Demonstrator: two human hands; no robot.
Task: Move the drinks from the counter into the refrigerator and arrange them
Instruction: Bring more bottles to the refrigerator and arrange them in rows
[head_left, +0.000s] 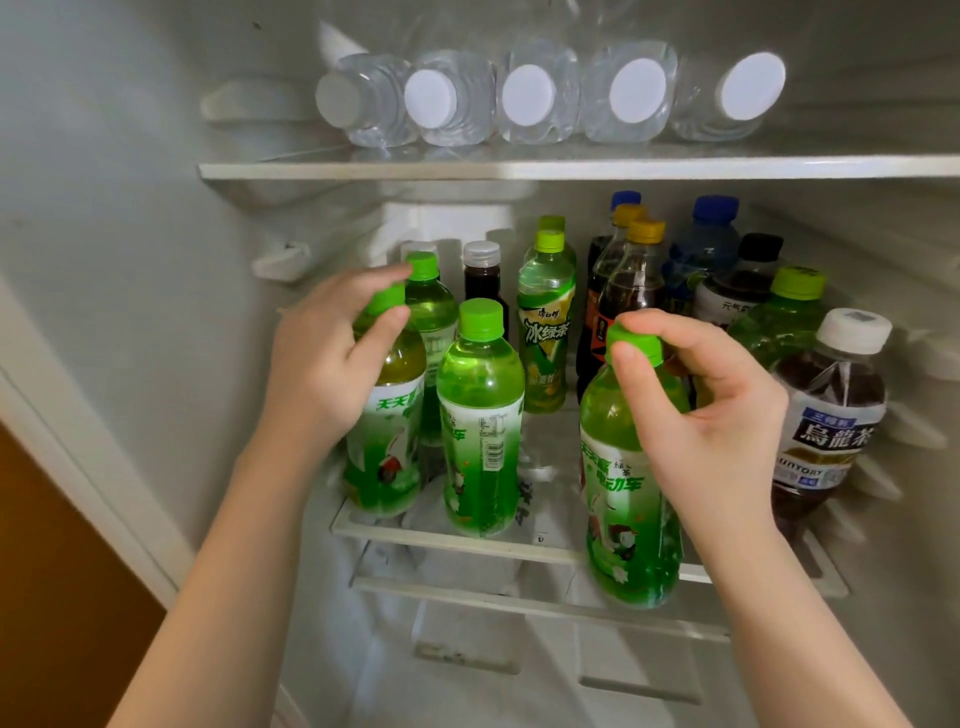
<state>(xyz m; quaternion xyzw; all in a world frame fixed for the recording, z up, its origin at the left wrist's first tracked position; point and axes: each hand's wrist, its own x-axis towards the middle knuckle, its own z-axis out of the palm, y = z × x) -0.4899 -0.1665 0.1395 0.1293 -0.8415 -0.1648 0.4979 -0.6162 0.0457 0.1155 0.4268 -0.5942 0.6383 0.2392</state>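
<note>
The right hand (706, 410) is pinching the green cap of a green tea bottle (631, 493), fingers clamped on it, and the bottle's base is hanging at the front lip of the middle shelf (467, 543), at about five o'clock in the view. The left hand (327, 364) is gripping the neck of a second green tea bottle (387, 441) at nine o'clock, standing on the shelf. The placing step seems under way; next, the right bottle likely needs carrying inward to the gap beside a third green bottle (480, 421). Dark drinks (634, 280) are crowding two o'clock. Water bottles (524, 98) are lying across the upper shelf (571, 167) at twelve o'clock inside the white refrigerator (130, 208).
</note>
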